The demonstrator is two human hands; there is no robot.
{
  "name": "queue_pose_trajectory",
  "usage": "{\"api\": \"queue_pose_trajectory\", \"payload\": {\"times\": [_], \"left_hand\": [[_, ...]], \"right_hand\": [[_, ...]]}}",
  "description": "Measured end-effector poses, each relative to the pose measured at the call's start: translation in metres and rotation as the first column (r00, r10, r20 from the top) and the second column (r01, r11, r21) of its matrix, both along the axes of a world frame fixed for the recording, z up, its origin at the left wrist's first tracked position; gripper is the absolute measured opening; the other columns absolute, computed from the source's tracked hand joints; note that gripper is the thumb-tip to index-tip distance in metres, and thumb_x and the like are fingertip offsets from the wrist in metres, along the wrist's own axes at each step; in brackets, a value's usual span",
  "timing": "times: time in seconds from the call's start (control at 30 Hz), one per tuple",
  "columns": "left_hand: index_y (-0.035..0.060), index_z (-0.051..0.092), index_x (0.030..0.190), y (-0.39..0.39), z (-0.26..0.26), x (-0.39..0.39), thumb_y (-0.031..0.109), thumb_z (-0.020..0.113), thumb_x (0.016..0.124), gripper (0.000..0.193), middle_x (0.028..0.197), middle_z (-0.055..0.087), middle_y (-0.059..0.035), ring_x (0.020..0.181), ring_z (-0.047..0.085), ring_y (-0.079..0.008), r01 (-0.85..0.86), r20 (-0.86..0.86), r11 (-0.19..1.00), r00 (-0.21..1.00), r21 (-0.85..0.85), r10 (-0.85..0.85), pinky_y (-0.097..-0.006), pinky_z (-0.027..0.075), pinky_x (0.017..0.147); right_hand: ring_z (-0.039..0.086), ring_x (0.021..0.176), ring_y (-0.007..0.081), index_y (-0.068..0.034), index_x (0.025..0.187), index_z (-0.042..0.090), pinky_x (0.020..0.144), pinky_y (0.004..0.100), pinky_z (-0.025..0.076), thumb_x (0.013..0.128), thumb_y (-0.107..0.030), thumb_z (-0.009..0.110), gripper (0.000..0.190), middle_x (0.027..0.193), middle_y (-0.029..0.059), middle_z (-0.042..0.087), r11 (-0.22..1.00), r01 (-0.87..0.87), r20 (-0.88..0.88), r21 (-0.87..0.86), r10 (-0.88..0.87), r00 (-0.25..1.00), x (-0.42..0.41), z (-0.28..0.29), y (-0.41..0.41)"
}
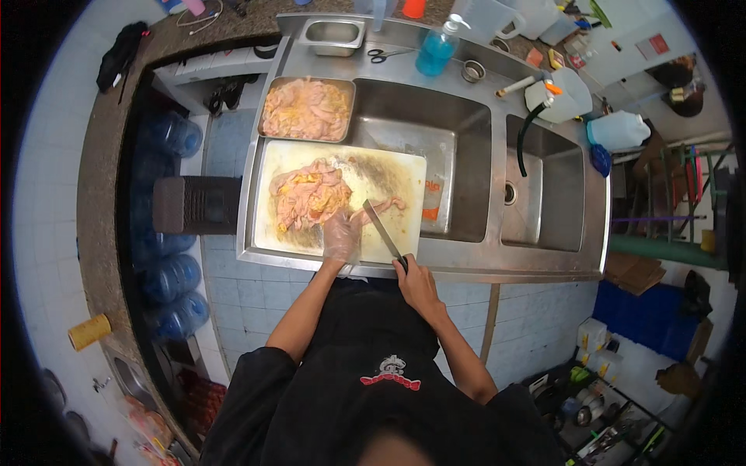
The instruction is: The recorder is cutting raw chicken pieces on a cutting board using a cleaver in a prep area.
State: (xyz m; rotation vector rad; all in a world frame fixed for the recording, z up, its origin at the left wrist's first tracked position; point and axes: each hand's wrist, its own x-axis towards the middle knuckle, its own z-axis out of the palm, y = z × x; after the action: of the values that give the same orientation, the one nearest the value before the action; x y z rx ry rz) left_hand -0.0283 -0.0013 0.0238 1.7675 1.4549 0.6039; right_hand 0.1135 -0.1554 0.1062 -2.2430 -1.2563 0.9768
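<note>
My right hand (418,285) grips the dark handle of a kitchen knife (384,234). Its blade slants up and left, the tip at a strip of raw chicken skin (387,206) on a white cutting board (396,239). My left hand (341,236), in a clear plastic glove, presses on the near end of that strip; the fingertips are partly hidden. A pile of raw chicken skin (309,192) with yellow fat lies just left of the glove. Behind the board, a rectangular metal tray (349,110) is heaped with more of the same pieces.
The board spans part of a large steel sink basin (472,175); a smaller basin (559,192) with a black hose (521,143) is on the right. Along the back ledge stand a steel pan (332,35), scissors (387,55), and a blue pump bottle (436,51). A brown woven stool (195,205) is at left.
</note>
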Motion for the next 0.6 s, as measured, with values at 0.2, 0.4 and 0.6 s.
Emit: {"api": "queue_pose_trajectory", "payload": {"times": [0.2, 0.4, 0.6], "left_hand": [[-0.0001, 0.061, 0.078, 0.0, 0.004, 0.0, 0.014, 0.068, 0.081, 0.016, 0.064, 0.059, -0.0219, 0.057, 0.06, -0.037, -0.04, -0.025, 0.998, 0.999, -0.052, 0.039, -0.0429, 0.046, 0.055], [-0.0009, 0.057, 0.075, 0.009, -0.003, 0.003, 0.006, 0.062, 0.077, 0.009, 0.07, 0.057, -0.0265, 0.07, 0.059, -0.0457, 0.047, 0.051, 0.999, 0.998, -0.016, -0.046, -0.0484, 0.047, 0.062], [-0.001, 0.06, 0.075, 0.009, -0.005, 0.006, 0.003, 0.06, 0.075, 0.004, 0.07, 0.059, -0.0278, 0.073, 0.061, -0.0446, -0.01, 0.065, 1.0, 0.998, -0.014, 0.011, -0.0498, 0.049, 0.068]], "right_hand": [[0.061, 0.071, 0.0506, -0.001, 0.097, 0.049, 0.063, 0.058, 0.047, 0.099, -0.03, 0.053, 0.029, 0.07, 0.0291, 0.062, 0.993, -0.088, 0.181, -0.08, 0.101, 0.978, -0.003, -0.015, 0.001], [0.062, 0.069, 0.0487, -0.001, 0.101, 0.049, 0.062, 0.0574, 0.048, 0.098, -0.031, 0.053, 0.03, 0.071, 0.0281, 0.063, 0.996, -0.085, 0.241, -0.026, 0.089, 0.966, -0.009, -0.068, 0.063], [0.061, 0.07, 0.0503, -0.001, 0.106, 0.05, 0.061, 0.0585, 0.047, 0.098, -0.03, 0.053, 0.03, 0.071, 0.0289, 0.062, 0.988, -0.15, 0.21, 0.023, 0.142, 0.967, -0.008, -0.064, 0.098]]}}
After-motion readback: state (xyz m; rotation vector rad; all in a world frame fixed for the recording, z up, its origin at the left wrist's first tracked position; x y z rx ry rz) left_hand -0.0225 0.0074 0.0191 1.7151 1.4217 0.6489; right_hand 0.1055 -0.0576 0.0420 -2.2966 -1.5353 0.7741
